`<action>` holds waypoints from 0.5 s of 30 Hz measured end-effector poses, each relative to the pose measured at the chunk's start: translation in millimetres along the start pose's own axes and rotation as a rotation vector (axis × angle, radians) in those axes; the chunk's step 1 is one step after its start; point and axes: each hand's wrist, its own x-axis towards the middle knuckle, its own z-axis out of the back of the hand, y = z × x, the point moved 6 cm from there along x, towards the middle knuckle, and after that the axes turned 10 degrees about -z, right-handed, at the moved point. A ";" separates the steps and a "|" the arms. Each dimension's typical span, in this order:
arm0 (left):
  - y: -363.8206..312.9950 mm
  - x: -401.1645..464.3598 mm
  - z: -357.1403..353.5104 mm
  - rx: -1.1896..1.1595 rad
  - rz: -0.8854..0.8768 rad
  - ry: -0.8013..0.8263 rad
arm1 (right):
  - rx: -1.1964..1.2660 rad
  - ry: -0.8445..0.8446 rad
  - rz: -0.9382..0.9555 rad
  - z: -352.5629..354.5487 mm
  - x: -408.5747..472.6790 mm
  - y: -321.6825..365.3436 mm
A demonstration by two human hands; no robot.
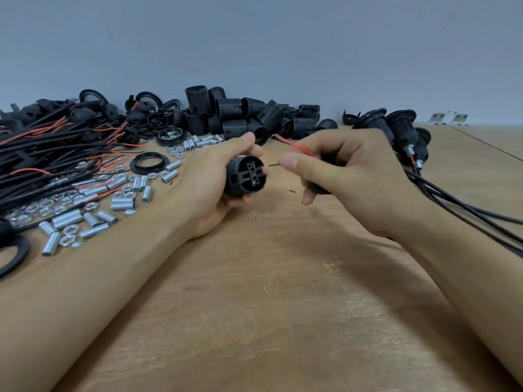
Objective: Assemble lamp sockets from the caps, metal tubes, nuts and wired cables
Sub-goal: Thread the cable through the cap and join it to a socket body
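Note:
My left hand (218, 179) grips a black socket body (245, 176), its terminal end turned toward my right hand. My right hand (339, 168) pinches a wired cable; the bare black wire tip (274, 165) pokes out from thumb and forefinger, a short way from the socket's terminals. The cable's red wire (294, 145) loops over my right fingers. A black part (318, 189) shows under my right palm, mostly hidden.
Wired cables (42, 154) lie heaped at the left, with metal tubes (121, 199) and nuts (68, 230) scattered in front. Threaded black socket shells (237, 117) pile at the back. Assembled sockets (402, 131) with cables lie at the right. Black rings (149, 163) lie about the wooden table (268, 278).

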 end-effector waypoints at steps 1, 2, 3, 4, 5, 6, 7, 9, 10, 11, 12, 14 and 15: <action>0.3 0.1 -0.2 0.006 -0.001 0.004 | -0.021 0.019 0.001 -3.5 -0.9 0.7; 0.4 0.3 -0.5 0.012 -0.005 0.009 | -0.046 0.028 0.001 -6.4 -1.3 0.7; 0.5 0.6 -0.9 0.019 -0.009 0.016 | -0.070 0.027 0.001 -8.1 -1.3 0.6; 0.8 0.9 -1.4 0.026 -0.012 0.025 | -0.089 0.017 -0.002 -8.5 -0.9 0.0; 1.1 1.2 -2.0 0.033 -0.015 0.037 | -0.101 0.002 -0.004 -8.1 -0.6 -0.5; 1.5 1.5 -2.5 0.038 -0.016 0.047 | -0.109 -0.012 -0.002 -7.1 -0.2 -0.7; 2.0 1.8 -2.6 0.041 -0.016 0.054 | -0.117 -0.022 0.005 -6.5 -0.3 -0.6; 2.8 2.6 -2.6 0.046 -0.021 0.061 | -0.151 -0.037 0.034 -7.2 -1.0 0.1; 2.9 2.9 -2.7 0.046 -0.024 0.062 | -0.168 -0.045 0.049 -8.0 -1.4 0.7; 2.9 3.1 -2.6 0.044 -0.027 0.062 | -0.179 -0.053 0.061 -8.4 -1.8 1.1; 3.0 3.3 -2.6 0.042 -0.030 0.061 | -0.189 -0.063 0.071 -8.6 -2.0 1.4; 3.2 3.4 -2.4 0.041 -0.033 0.060 | -0.212 -0.078 0.080 -8.4 -2.1 1.9; 3.5 3.3 -2.6 0.042 -0.034 0.063 | -0.218 -0.080 0.079 -8.4 -2.1 1.8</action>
